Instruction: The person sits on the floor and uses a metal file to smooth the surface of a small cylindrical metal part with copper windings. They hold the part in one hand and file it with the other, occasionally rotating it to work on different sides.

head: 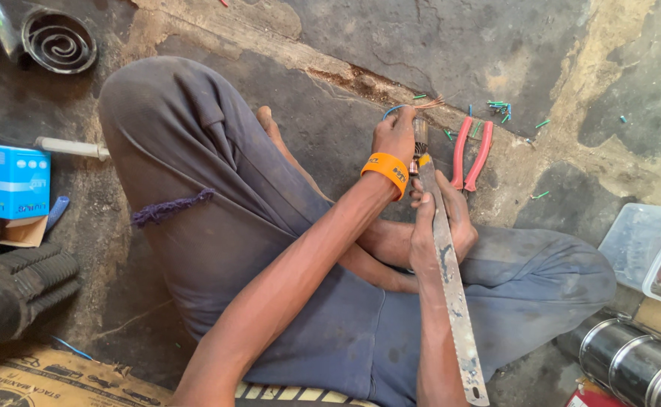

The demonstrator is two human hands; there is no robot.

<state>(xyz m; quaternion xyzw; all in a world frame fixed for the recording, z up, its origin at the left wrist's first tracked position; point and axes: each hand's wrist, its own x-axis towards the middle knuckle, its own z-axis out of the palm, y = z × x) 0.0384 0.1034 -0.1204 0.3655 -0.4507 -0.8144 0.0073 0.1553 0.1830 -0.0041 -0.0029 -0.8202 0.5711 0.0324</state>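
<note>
Left grip (396, 136) closed around a bundle of wires (421, 105), held upright just above the concrete floor (496, 45), orange wristband (387, 169) at the wrist. Right grip (439, 226) closed on a long worn hacksaw blade (451, 279), its far tip pressed against the bundle just beside the left grip, its near end reaching back over the lap. Bare copper strands fanned out at the far end of the wires, blue sheath curling off to the left.

Judging by progress: part of the stripping apparently done, given the exposed copper and the scatter of green insulation offcuts (498, 109) on the floor to the far right; more sheath seemingly left to scrape, with the blade set against the bundle.

Elsewhere, largest first: black corrugated hose (14, 290) at near left; shiny metal cylinders (631, 362) at near right; blue cardboard box (6, 181) at left; clear plastic container (635, 241) at right; coiled metal spiral (59, 39) at far left; red-handled pliers (472, 154) lying on the floor just right of the hands.
</note>
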